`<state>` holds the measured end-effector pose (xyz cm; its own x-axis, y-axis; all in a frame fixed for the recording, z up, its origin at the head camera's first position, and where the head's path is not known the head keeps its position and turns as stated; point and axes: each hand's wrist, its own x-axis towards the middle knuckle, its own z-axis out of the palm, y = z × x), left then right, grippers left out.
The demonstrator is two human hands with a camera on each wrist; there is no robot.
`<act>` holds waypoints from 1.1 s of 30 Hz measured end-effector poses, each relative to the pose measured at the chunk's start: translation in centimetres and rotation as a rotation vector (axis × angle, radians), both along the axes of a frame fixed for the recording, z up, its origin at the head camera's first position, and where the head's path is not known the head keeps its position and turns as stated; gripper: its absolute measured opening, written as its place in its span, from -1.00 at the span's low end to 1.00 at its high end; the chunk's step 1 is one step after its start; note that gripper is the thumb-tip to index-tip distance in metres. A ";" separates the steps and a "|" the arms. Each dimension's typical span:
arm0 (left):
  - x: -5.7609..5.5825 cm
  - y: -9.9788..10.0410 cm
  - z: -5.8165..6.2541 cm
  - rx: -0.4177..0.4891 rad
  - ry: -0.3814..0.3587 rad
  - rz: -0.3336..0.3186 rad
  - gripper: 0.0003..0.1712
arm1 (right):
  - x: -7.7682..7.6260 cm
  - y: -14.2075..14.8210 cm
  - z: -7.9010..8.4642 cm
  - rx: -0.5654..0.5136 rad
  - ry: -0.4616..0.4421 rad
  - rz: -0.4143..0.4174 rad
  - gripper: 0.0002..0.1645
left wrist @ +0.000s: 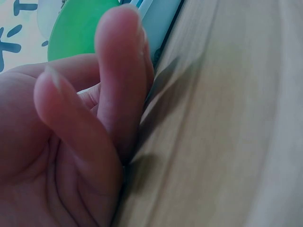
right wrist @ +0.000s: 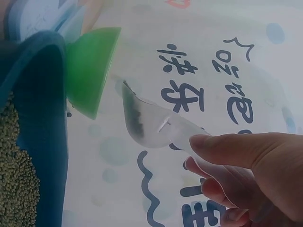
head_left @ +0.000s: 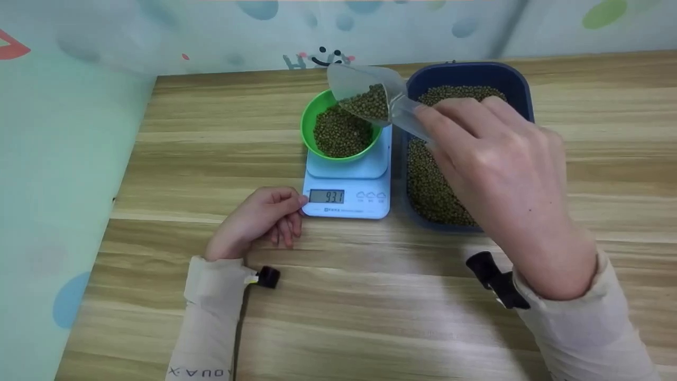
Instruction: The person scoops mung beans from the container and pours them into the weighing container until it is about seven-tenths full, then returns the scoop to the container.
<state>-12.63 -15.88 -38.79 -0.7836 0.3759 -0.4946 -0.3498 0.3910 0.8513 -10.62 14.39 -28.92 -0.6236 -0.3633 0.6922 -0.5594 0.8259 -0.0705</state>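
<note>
My right hand [head_left: 508, 159] grips the handle of a clear plastic scoop [head_left: 392, 84], partly filled with small brown pellets [head_left: 370, 103]. The scoop is tilted over a green bowl [head_left: 308, 127] with similar pellets [head_left: 341, 138] inside. In the right wrist view, the scoop [right wrist: 149, 124] is above the level of the bowl [right wrist: 90, 71], apart from it. Under the bowl is a white kitchen scale [head_left: 346, 168] with digits on its display [head_left: 327, 196]. My left hand [head_left: 264, 217] rests on the table, fingers loosely curled, thumb tip at the scale's left edge.
A dark blue tub [head_left: 521, 87] holding many brown pellets [head_left: 439, 185] stands just right of the scale, partly covered by my right hand. The wooden table [head_left: 211, 132] meets a patterned wall [head_left: 238, 37] at the back and another pale surface [head_left: 63, 159] on the left.
</note>
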 end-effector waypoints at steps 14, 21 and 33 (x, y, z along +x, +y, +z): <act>0.0 0.1 0.0 -0.017 -0.017 0.015 -0.57 | -0.2 -0.4 -0.4 0.006 0.062 -0.007 -0.64; 0.0 0.0 0.0 -0.019 -0.024 0.015 -0.57 | -0.2 -0.6 -0.4 0.010 0.061 -0.002 -0.69; 0.0 0.1 0.0 0.008 -0.022 0.022 -0.58 | -0.3 -0.5 -0.4 -0.006 0.057 0.013 -0.65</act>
<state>-12.62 -15.83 -38.83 -0.7804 0.3626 -0.5094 -0.3772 0.3766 0.8461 -10.90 13.88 -29.27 -0.5786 -0.3668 0.7285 -0.5733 0.8182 -0.0434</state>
